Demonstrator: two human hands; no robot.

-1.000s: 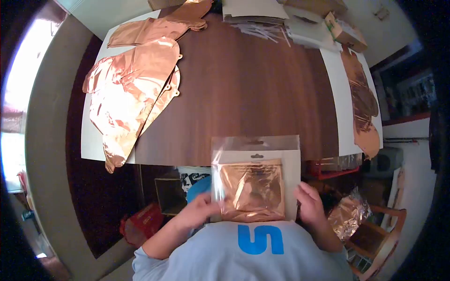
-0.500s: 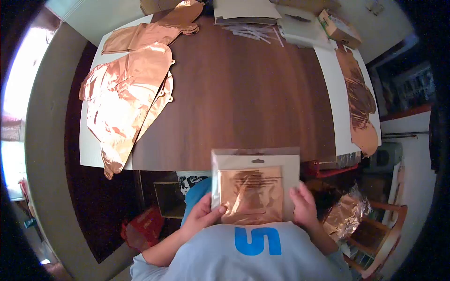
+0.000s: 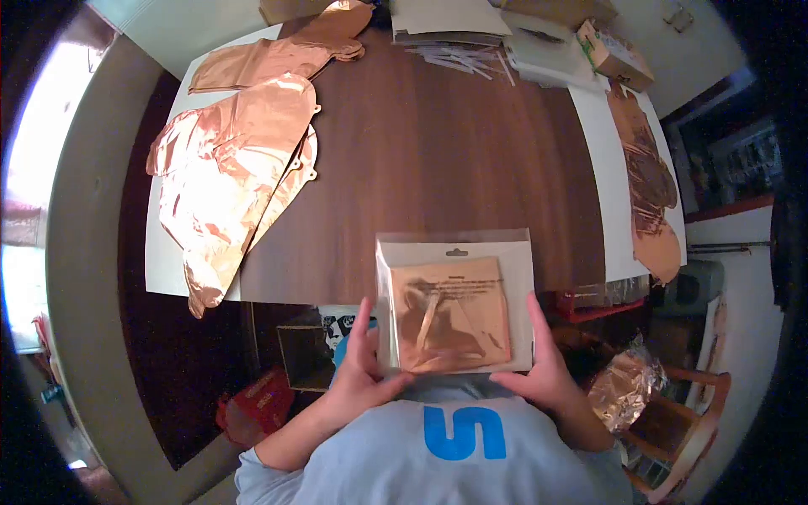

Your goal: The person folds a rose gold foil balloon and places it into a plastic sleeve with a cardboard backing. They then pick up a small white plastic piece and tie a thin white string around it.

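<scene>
A clear plastic packet [image 3: 523,337] with a white backing card is held up between my hands at the table's front edge. Inside lies a folded rose-gold foil balloon [image 3: 459,324], below a hanger hole and some dark printed text. My left hand [image 3: 362,370] grips the packet's lower left corner, its thumb along the bottom and the fingers up the side. On the opposite corner my right hand [image 3: 545,366] has the same kind of hold. Flat rose-gold foil balloons [image 3: 227,160] with small tabs lie on the table's left side.
More folded foil [image 3: 278,59] sits at the back left, and a foil strip [image 3: 644,177] on the right. White cards [image 3: 450,18], white strips [image 3: 459,59] and a small box [image 3: 614,55] are at the back. Beside me stands a wooden chair [image 3: 694,438] with crumpled foil.
The packet has moved up and away from my body. Both hands have shifted to its lower corners, with their fingers now along its sides.
</scene>
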